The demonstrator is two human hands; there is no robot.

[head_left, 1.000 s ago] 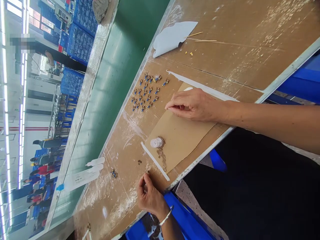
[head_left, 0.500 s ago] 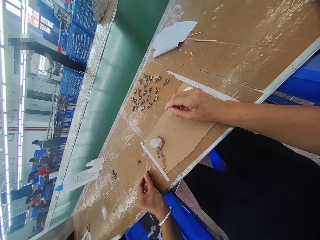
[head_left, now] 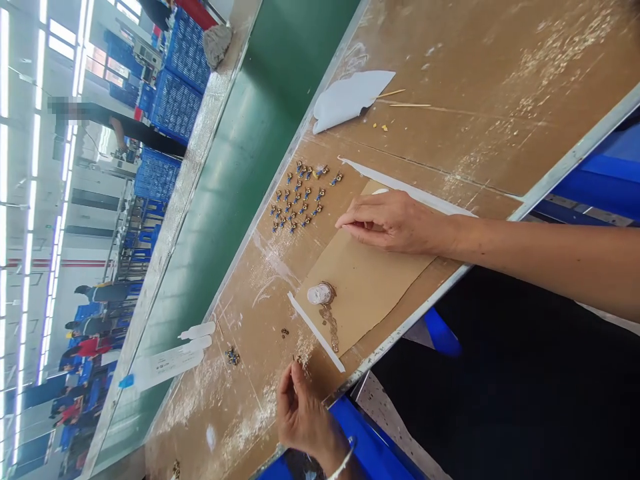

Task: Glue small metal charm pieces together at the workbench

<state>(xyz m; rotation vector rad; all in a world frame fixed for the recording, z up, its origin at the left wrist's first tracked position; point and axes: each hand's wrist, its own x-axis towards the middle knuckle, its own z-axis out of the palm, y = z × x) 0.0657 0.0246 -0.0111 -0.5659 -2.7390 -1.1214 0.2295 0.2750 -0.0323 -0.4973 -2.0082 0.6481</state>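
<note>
My right hand (head_left: 393, 221) rests on a tan card sheet (head_left: 367, 283) on the worn brown table (head_left: 475, 73), its fingers pressed together and pointing toward rows of several small blue-and-gold pieces (head_left: 300, 197). What the fingers pinch, if anything, I cannot make out. My left hand (head_left: 303, 413), a bangle at its wrist, sits at the table's near edge with fingers pinched on a tiny dark piece (head_left: 299, 361). A blob of pale glue (head_left: 321, 293) lies on the card between the hands.
A white strip (head_left: 316, 331) lies by the card, two loose small pieces (head_left: 233, 355) further left. White paper (head_left: 350, 99) and thin sticks (head_left: 407, 105) lie farther off. A green conveyor belt (head_left: 225, 173) runs alongside, with plastic packaging (head_left: 170, 360) on it. Blue crates stand behind.
The view has shifted, so everything sits slightly lower and to the right. My left hand has turned a little at the table edge, still pinching. My right hand has kept its place.
</note>
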